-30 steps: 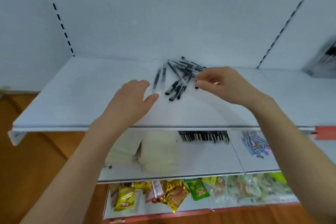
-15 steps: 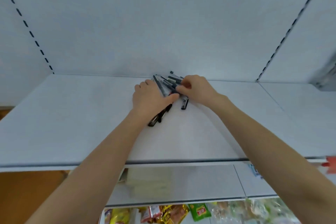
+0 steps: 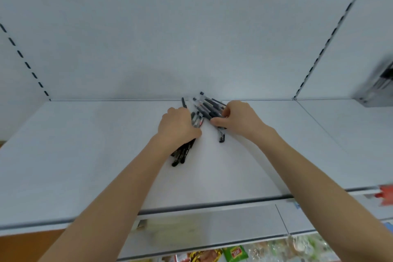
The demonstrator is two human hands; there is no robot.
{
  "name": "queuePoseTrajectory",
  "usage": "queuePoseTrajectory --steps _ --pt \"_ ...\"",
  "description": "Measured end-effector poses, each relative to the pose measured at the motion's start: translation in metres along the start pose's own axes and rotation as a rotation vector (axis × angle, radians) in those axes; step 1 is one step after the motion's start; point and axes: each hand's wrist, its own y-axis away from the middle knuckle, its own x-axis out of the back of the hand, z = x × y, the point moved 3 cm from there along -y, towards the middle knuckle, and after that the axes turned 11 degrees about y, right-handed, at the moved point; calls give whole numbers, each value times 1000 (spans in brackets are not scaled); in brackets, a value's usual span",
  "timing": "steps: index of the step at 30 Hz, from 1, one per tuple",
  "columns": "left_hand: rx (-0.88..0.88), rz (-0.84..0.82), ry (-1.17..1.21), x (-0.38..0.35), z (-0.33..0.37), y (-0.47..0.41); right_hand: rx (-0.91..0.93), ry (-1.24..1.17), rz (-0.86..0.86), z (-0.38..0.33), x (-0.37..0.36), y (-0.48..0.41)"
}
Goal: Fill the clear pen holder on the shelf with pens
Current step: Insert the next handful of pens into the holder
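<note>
- The left hand (image 3: 177, 126) lies palm down on the white shelf (image 3: 85, 155), fingers curled closed over a bundle of black pens (image 3: 182, 153); the pen ends project below the wrist and one tip projects above the knuckles.
- The right hand (image 3: 240, 118) rests just beside the left hand, thumb and fingers pinched onto a second group of pens (image 3: 207, 107) fanned toward the back wall (image 3: 191, 38).
- One single pen (image 3: 221, 136) lies under the right thumb, its cap pointing toward the shelf front edge.
- The two pen groups sit at the rear centre of the shelf, near the wall.
- A blurred clear container (image 3: 376, 89) with dark contents stands at the far right of the shelf, well apart from both hands.
- Lower shelves (image 3: 212, 229) carry packaged goods (image 3: 236, 254).
</note>
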Motion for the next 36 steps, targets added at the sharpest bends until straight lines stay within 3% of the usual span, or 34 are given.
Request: queuePoseTrajectory --steps 12,15,18,22,25,29,36 --pt "22 67 20 16 -12 12 23 4 11 -8 -11 22" --pt "34 71 170 27 -17 14 -8 50 -32 -11 -7 20" --pt "35 106 486 41 -22 19 -44 18 -53 -10 -3 19" --pt "72 120 955 53 -20 35 -40 -123 2 -8 3 23" --pt "109 109 1172 52 -16 48 -30 -379 113 -11 12 30" --pt "104 83 1288 43 -7 58 -14 -793 134 -22 19 48" --pt "41 98 1329 18 23 59 21 -865 129 -28 3 87"
